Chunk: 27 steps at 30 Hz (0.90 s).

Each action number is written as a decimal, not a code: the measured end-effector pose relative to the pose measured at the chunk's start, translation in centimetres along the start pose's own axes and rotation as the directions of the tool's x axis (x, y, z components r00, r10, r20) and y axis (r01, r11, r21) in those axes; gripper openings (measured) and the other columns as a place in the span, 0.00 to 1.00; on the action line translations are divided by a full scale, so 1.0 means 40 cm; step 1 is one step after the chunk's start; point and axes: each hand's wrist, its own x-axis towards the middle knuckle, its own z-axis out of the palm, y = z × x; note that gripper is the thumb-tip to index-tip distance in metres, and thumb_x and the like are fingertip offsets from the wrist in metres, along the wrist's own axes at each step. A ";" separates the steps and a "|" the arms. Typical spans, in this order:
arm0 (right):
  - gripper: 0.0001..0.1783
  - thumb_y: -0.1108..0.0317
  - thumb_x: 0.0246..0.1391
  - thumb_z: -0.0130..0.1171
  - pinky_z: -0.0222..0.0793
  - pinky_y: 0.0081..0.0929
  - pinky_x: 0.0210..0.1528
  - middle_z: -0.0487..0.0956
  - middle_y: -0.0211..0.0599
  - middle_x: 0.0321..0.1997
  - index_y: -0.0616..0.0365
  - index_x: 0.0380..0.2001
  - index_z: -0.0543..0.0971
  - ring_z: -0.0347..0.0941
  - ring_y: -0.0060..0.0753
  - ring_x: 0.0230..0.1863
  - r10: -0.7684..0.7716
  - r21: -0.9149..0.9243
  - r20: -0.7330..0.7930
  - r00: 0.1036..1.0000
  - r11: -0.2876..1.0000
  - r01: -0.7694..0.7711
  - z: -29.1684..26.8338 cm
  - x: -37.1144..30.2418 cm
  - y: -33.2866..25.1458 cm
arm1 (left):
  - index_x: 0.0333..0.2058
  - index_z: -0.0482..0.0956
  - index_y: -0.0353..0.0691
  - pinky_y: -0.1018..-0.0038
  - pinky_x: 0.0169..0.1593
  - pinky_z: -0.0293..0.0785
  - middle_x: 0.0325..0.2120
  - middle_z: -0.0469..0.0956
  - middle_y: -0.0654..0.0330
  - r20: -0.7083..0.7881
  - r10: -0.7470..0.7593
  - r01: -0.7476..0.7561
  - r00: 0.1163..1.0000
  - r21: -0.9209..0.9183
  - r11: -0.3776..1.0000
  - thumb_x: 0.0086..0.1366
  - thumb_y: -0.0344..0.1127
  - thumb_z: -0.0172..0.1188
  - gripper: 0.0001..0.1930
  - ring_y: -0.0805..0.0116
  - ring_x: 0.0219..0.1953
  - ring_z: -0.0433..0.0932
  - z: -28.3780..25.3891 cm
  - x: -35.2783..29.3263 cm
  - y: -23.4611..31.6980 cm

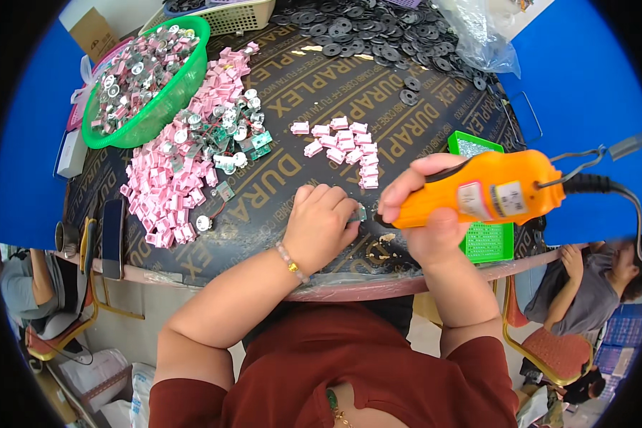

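My right hand (pixel 435 207) is wrapped round an orange electric screwdriver (pixel 506 187), whose black nose points left and whose cord leaves on the right. Close to that nose, my left hand (pixel 319 222) rests low over the table with fingers curled, pinching a small part with a green circuit board (pixel 362 213). Most of this part is hidden by the fingers. Beyond the hands lies a group of pink plastic housings (pixel 344 143), some lined up in a short column. Under the screwdriver, a green tray (pixel 491 242) is partly covered; small silvery pieces (pixel 471 148) lie in its far end.
A heap of pink housings (pixel 165 178) with circuit boards (pixel 260 143) spreads at the left. Above it stands a full green basket (pixel 192 82). Black discs (pixel 385 36) cover the far side, beside a clear plastic bag (pixel 481 36). A phone (pixel 112 239) lies near the left edge.
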 end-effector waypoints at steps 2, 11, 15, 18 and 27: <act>0.29 0.58 0.53 0.62 0.69 0.23 0.33 0.75 0.43 0.32 0.62 0.50 0.63 0.71 0.27 0.29 0.008 0.027 0.028 1.000 1.000 -0.008 0.007 -0.004 0.017 | 0.29 0.78 0.44 0.67 0.45 0.62 0.28 0.72 0.64 -0.002 -0.005 0.005 1.000 0.000 1.000 0.45 0.35 0.65 0.10 0.64 0.37 0.70 0.003 -0.001 -0.001; 0.29 0.55 0.53 0.63 0.69 0.23 0.31 0.75 0.44 0.30 0.62 0.49 0.63 0.70 0.27 0.27 -0.025 0.013 0.008 1.000 1.000 0.025 0.006 -0.007 0.044 | 0.28 0.77 0.44 0.67 0.45 0.62 0.27 0.70 0.63 -0.002 -0.005 0.005 1.000 -0.011 1.000 0.44 0.35 0.65 0.10 0.64 0.36 0.70 0.005 -0.002 -0.002; 0.29 0.55 0.53 0.62 0.69 0.23 0.31 0.75 0.44 0.30 0.63 0.49 0.64 0.70 0.28 0.27 -0.025 0.004 0.007 1.000 1.000 0.024 0.007 -0.006 0.041 | 0.27 0.76 0.44 0.67 0.45 0.62 0.26 0.70 0.63 0.004 -0.007 0.007 1.000 -0.012 1.000 0.44 0.35 0.65 0.10 0.64 0.36 0.70 0.006 -0.004 -0.004; 0.29 0.55 0.53 0.62 0.69 0.23 0.31 0.75 0.44 0.30 0.63 0.49 0.64 0.71 0.28 0.27 -0.024 0.001 0.013 1.000 1.000 0.024 0.006 -0.008 0.041 | 0.27 0.76 0.43 0.67 0.45 0.61 0.27 0.70 0.63 0.012 -0.016 0.016 1.000 -0.017 1.000 0.44 0.35 0.65 0.10 0.64 0.36 0.70 0.006 -0.005 -0.004; 0.29 0.56 0.53 0.63 0.70 0.23 0.31 0.75 0.44 0.30 0.63 0.49 0.64 0.71 0.28 0.27 -0.018 -0.002 0.017 1.000 1.000 0.018 0.012 -0.006 0.042 | 0.28 0.76 0.43 0.67 0.45 0.61 0.26 0.70 0.63 0.011 -0.012 0.012 1.000 -0.009 1.000 0.44 0.34 0.65 0.10 0.64 0.36 0.70 0.004 -0.004 -0.003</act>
